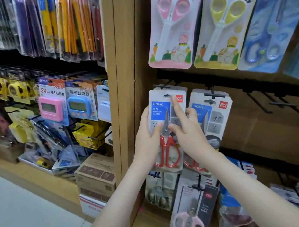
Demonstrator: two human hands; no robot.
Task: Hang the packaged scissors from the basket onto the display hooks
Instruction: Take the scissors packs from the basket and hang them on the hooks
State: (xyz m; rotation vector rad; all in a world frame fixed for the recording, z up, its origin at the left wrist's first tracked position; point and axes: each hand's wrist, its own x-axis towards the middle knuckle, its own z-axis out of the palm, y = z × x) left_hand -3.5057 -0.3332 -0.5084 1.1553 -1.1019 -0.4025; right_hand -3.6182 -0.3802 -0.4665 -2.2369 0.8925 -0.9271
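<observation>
**Bringing the hang hole onto the hook**

The packaged scissors (161,111), the one with red handles and a blue label, is held upright against the display, just beside a like pack (211,114) that already hangs at its right; the basket is not in view. The left hand (145,142) grips the left edge of the pack, with the thumb pressed on the front; the right hand (188,132) holds the right side, its thumb on the front and its other fingers curled at the edge, while the index finger (175,106) lies straight up the card toward the hang hole (167,95). The black hook (162,86) stands just above this hole; whether its tip has entered, I cannot tell.

To do this well, I judge that the index finger should guide the hole to the tip of the hook; the left hand should hold the card flat and level, so it does not bend; then both hands push it back evenly; a tilted card may catch the neighbour pack.
</observation>
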